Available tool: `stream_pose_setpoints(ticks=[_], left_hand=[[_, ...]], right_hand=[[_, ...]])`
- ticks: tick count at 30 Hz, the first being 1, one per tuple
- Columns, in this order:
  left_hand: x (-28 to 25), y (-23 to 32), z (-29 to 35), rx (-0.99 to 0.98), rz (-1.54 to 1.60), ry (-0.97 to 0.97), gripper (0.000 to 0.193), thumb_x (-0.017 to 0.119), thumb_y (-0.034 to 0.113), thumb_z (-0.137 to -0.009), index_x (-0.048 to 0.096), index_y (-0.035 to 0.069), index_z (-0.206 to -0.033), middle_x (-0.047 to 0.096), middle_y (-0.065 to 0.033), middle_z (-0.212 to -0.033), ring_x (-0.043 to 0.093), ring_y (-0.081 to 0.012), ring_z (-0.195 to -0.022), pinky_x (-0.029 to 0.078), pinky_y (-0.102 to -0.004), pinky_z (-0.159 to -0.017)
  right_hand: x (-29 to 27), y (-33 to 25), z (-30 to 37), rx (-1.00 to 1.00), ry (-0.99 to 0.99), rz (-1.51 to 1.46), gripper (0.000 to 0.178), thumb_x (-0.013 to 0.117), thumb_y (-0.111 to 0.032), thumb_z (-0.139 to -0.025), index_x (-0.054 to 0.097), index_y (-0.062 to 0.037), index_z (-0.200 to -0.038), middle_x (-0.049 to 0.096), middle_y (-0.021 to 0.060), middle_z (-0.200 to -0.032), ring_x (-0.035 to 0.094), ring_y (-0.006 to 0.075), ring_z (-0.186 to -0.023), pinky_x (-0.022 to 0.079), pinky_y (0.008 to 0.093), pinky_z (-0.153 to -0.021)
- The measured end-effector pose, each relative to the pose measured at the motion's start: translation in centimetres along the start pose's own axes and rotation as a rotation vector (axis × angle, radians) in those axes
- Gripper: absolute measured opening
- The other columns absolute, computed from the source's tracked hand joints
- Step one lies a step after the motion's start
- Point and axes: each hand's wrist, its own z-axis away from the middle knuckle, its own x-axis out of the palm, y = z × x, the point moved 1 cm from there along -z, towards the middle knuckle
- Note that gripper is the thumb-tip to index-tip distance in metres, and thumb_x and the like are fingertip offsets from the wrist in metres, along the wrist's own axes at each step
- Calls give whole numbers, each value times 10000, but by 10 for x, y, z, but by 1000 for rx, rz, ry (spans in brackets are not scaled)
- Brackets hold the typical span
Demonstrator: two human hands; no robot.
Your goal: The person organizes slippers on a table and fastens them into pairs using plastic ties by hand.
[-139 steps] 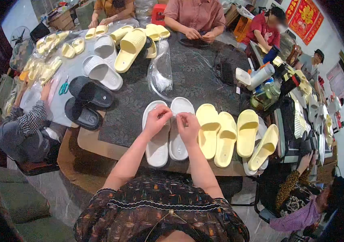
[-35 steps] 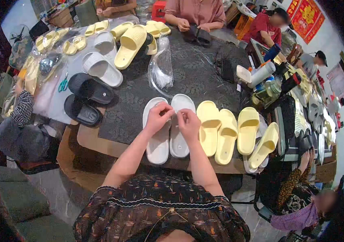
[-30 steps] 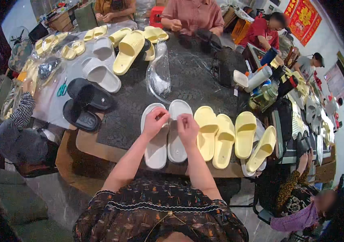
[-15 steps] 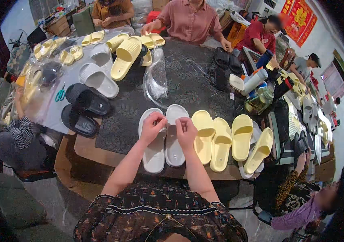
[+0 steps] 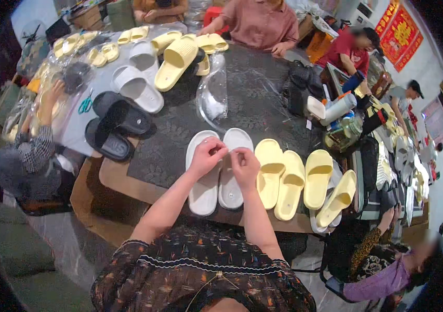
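A pair of light grey slide sandals lies soles down at the table's near edge, the left slide (image 5: 202, 195) beside the right slide (image 5: 231, 192). My left hand (image 5: 207, 156) is closed in a pinch above the left slide's strap area. Over the right slide, my right hand (image 5: 245, 167) has its fingers curled together, close to the left fingertips. Whatever the fingers hold, if anything, is too small to make out. Two pairs of pale yellow slides (image 5: 290, 182) stand just right of my right hand. The hands hide most of the grey straps.
Black slides (image 5: 121, 113), grey slides (image 5: 138, 89) and yellow slides (image 5: 176, 61) lie at the left and far left, with turquoise scissors (image 5: 85, 105). Clear plastic bags (image 5: 213, 101) lie mid-table. Bottles (image 5: 342, 109) stand at the right. Several co-workers sit around.
My hands stay pinched over the grey slides, with fingers slightly shifted. The whole view has moved a little. The co-worker at the left reaches farther over the table.
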Motion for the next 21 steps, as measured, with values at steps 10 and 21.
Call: stream_pose_setpoints(ticks=[10, 21], left_hand=[[-7, -4, -1, -23, 138, 130, 132, 683, 114, -832, 652, -14, -852, 588, -36, -824, 538, -103, -726, 434, -246, -641], [-4, 1, -1, -136, 193, 107, 105, 662, 89, -840, 639, -13, -851, 598, -30, -867, 548, -108, -806, 442, -250, -730]], right_hand=[[-13, -39, 36, 1, 70, 111, 125, 690, -72, -830, 630, -37, -934, 606, 45, -760, 532, 124, -579, 422, 240, -528], [5, -43, 35, 262, -432, 617, 498, 663, -430, -836, 575, -25, -1113, 656, 148, -735, 645, 352, -697, 495, 448, -647]])
